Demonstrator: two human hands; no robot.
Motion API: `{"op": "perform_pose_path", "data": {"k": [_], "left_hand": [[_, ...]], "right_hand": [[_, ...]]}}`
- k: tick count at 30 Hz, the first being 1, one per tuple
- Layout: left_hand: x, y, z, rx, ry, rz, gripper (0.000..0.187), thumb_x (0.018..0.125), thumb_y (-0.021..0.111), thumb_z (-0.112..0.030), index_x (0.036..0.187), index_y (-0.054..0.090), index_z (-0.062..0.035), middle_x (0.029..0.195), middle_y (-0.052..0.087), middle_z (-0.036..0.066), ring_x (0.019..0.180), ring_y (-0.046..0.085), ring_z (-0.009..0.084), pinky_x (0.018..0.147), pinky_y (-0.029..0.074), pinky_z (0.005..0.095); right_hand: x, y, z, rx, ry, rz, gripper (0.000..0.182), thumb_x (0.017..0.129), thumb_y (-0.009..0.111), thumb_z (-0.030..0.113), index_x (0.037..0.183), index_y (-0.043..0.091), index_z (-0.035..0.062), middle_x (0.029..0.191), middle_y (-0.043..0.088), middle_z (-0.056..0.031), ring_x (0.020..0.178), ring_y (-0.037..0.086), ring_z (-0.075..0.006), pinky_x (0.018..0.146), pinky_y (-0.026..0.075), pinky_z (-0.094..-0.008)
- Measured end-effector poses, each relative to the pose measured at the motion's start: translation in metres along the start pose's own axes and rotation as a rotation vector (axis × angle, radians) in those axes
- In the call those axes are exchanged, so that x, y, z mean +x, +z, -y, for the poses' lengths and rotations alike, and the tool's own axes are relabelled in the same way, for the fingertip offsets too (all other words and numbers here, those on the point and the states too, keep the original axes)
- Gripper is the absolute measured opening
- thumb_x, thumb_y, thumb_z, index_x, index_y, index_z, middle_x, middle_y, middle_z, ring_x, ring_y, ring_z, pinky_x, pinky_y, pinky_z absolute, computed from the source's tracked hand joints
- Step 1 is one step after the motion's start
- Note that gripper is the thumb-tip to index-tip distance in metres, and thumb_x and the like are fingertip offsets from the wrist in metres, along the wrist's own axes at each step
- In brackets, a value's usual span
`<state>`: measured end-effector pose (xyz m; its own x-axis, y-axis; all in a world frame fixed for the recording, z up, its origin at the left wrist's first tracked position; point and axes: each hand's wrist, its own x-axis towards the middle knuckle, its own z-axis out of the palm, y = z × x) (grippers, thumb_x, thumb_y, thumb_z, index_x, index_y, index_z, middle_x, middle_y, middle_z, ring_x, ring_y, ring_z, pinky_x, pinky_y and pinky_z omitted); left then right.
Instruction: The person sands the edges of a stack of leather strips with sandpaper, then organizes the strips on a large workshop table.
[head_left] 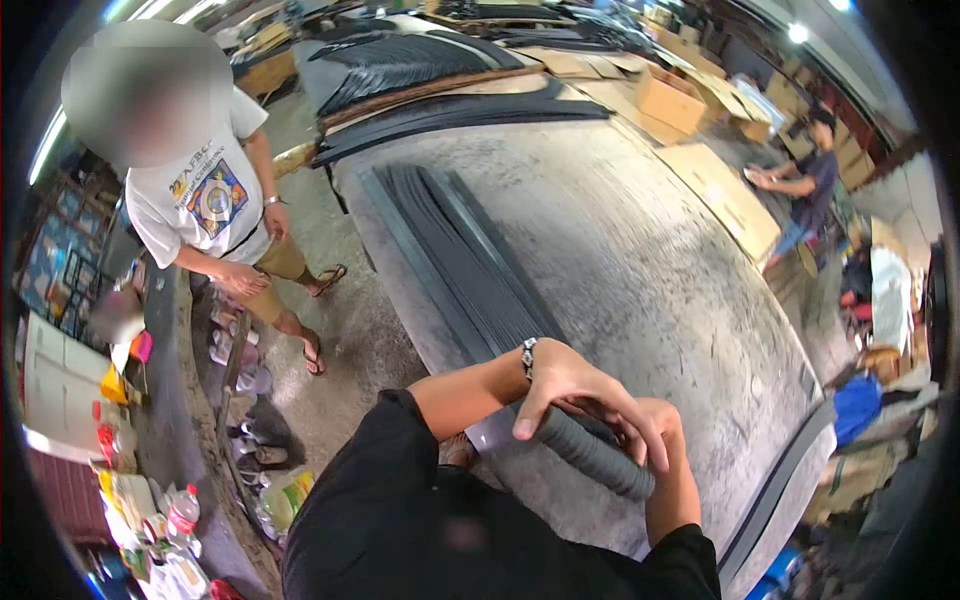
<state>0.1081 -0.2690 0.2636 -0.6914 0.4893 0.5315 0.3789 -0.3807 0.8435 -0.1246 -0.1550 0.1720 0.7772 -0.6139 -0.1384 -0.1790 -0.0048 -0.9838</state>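
My left hand [580,390], with a beaded bracelet at the wrist, curves over a dark grey ribbed roll [595,460] near the table's front edge. Its thumb presses the roll's near end and its fingers reach across the top. My right hand [655,430] is at the roll's far side, its fingers partly hidden behind the left ones. Long black strips [455,250] lie side by side on the grey table [650,230], running from its back left towards my left wrist.
More black strips [400,70] are piled beyond the table. A person in a white shirt [215,190] stands at the left. Another person [815,180] is at the right near cardboard boxes [670,105]. A curved dark strip [775,490] lies along the right edge.
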Motion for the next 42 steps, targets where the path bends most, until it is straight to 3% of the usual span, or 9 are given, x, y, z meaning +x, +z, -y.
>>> {"op": "perform_pose_path", "data": {"k": [6,7,13,15,18,32,35,40,42], "left_hand": [[-0.018,0.01,-0.063,0.1,0.05,0.132,0.151,0.047,0.111,-0.06,0.164,0.047,0.0095,0.159,0.059,0.02,0.136,0.06,0.0261,0.117,0.043,0.0376],[-0.024,-0.001,-0.083,0.145,0.115,0.167,0.152,0.047,0.112,-0.057,0.166,0.045,0.0095,0.157,0.061,0.019,0.137,0.06,0.0258,0.116,0.045,0.0375],[-0.069,-0.006,-0.114,-0.109,0.043,0.124,0.158,0.05,0.116,-0.047,0.169,0.03,0.014,0.151,0.062,0.022,0.134,0.065,0.0291,0.115,0.051,0.0417],[-0.075,-0.018,-0.102,-0.168,0.268,0.24,0.162,0.055,0.113,-0.054,0.169,0.023,0.0181,0.148,0.062,0.028,0.131,0.068,0.0344,0.113,0.052,0.0448],[-0.089,-0.034,-0.106,-0.097,0.344,0.264,0.168,0.057,0.107,-0.066,0.166,0.018,0.0241,0.141,0.061,0.038,0.122,0.073,0.0424,0.107,0.055,0.0509],[-0.12,-0.027,-0.114,-0.233,0.217,0.119,0.158,0.059,0.107,-0.061,0.161,0.026,0.0279,0.141,0.063,0.043,0.129,0.07,0.0474,0.112,0.054,0.0539],[-0.119,-0.024,-0.114,-0.258,0.258,0.037,0.145,0.065,0.105,-0.055,0.161,0.032,0.026,0.145,0.061,0.044,0.133,0.068,0.0477,0.114,0.053,0.0536],[-0.143,0.002,-0.145,0.202,0.434,-0.637,0.112,0.084,0.092,-0.053,0.159,0.046,0.0166,0.144,0.065,0.039,0.132,0.07,0.0438,0.116,0.053,0.0538],[-0.137,0.012,-0.149,0.335,0.448,-0.867,0.093,0.096,0.084,-0.048,0.158,0.051,0.0124,0.141,0.069,0.037,0.128,0.072,0.0413,0.115,0.055,0.0528]], "right_hand": [[0.054,0.009,0.028,0.097,-0.007,-0.03,0.083,0.068,0.093,0.024,0.142,0.066,-0.0005,0.12,0.073,-0.0098,0.114,0.063,-0.0178,0.1,0.051,-0.0359],[0.071,0.007,0.032,0.114,-0.021,-0.053,0.084,0.067,0.094,0.024,0.142,0.066,-0.0007,0.121,0.073,-0.0098,0.115,0.063,-0.018,0.101,0.051,-0.0359],[0.124,0.015,0.052,0.117,-0.144,-0.18,0.09,0.065,0.096,0.027,0.145,0.064,-0.0018,0.127,0.071,-0.0099,0.12,0.062,-0.019,0.105,0.049,-0.0362],[0.135,0.018,0.063,0.112,-0.17,-0.239,0.092,0.065,0.097,0.028,0.145,0.063,-0.0022,0.129,0.07,-0.01,0.121,0.061,-0.0193,0.106,0.048,-0.0363],[0.149,0.018,0.074,0.107,-0.214,-0.316,0.095,0.064,0.098,0.029,0.146,0.063,-0.0028,0.132,0.069,-0.01,0.124,0.061,-0.0198,0.108,0.047,-0.0365],[0.187,0.025,0.118,0.018,-0.421,-0.534,0.11,0.059,0.103,0.035,0.152,0.059,-0.0054,0.145,0.065,-0.0103,0.135,0.057,-0.0222,0.118,0.041,-0.0372],[0.187,0.03,0.128,0.001,-0.429,-0.526,0.113,0.058,0.104,0.037,0.153,0.058,-0.0059,0.147,0.064,-0.0104,0.138,0.056,-0.0227,0.12,0.04,-0.0374],[0.178,0.018,0.122,0.115,-0.295,-0.423,0.12,0.055,0.106,0.039,0.155,0.056,-0.0054,0.153,0.061,-0.01,0.142,0.054,-0.0246,0.125,0.037,-0.0394],[0.168,0.007,0.092,0.165,-0.361,-0.449,0.123,0.054,0.108,0.04,0.156,0.056,-0.0046,0.153,0.061,-0.0104,0.142,0.055,-0.0248,0.124,0.037,-0.0401]]}}
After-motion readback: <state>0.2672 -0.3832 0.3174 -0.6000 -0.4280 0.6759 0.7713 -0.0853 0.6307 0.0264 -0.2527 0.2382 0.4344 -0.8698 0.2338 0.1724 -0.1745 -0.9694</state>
